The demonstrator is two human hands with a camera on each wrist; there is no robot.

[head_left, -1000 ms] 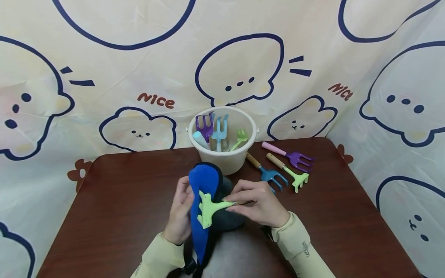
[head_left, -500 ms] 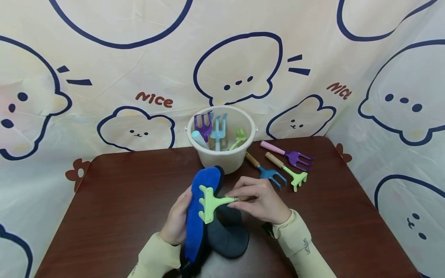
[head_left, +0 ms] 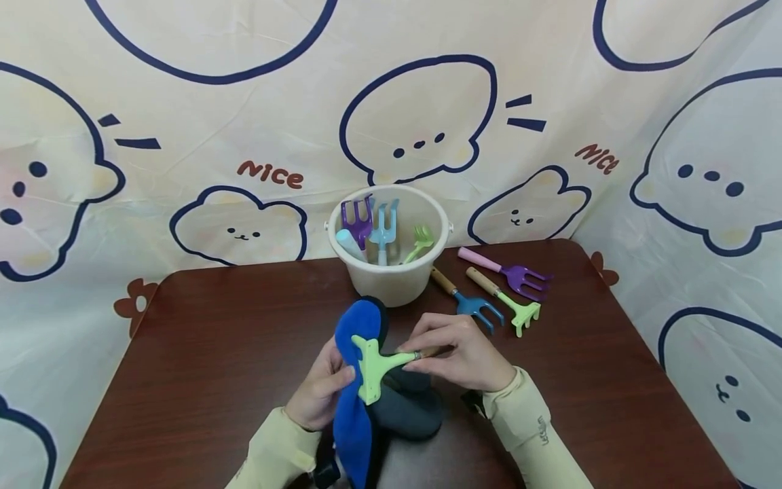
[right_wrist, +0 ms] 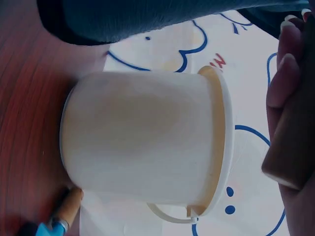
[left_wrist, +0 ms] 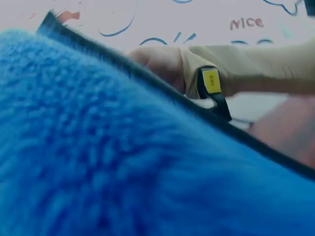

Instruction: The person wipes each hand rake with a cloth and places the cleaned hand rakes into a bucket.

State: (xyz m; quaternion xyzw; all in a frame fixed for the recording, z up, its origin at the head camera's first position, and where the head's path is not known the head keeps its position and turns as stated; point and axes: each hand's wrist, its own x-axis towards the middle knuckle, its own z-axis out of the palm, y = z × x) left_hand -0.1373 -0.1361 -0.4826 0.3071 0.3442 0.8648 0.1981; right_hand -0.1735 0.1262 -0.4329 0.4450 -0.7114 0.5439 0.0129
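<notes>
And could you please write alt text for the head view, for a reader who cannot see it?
A person's right hand holds a light green rake over a blue-and-black soft item gripped in the left hand. Beyond, on a brown table, stands a white bucket of garden tools, with three more tools lying to its right.

head cam's up high, facing forward and down at the table, left hand, right hand and bucket. left wrist cam is super close to the blue cloth, looking over its edge at the right sleeve. right wrist cam's rolled sideways, near the bucket. head view shares the blue cloth with left, the bucket with right.
</notes>
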